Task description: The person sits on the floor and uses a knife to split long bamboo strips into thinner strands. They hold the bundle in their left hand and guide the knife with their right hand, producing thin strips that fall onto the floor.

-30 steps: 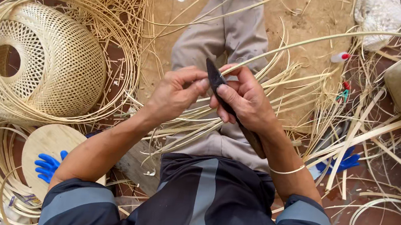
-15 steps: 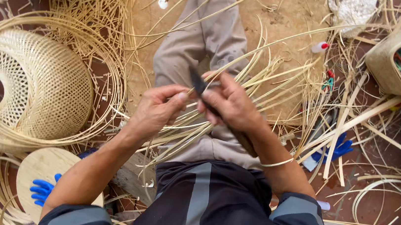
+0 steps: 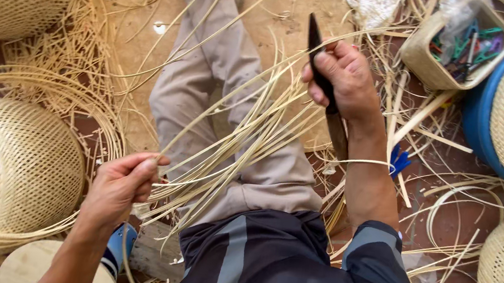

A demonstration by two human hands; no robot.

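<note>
Stretching across the person's trousered leg [image 3: 207, 93], a long bamboo strip [image 3: 231, 99] looks light, springy and sharp-edged, best pinched near its end. Left of that leg, the left hand [image 3: 119, 187] pinches the strip's near end; right of it, the right hand [image 3: 346, 76] is clenched around a dark knife [image 3: 315, 33].

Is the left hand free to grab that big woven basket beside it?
Probably not at once: the left hand is pinching a thin strip. The basket sits close beside it, with nothing between.
</note>
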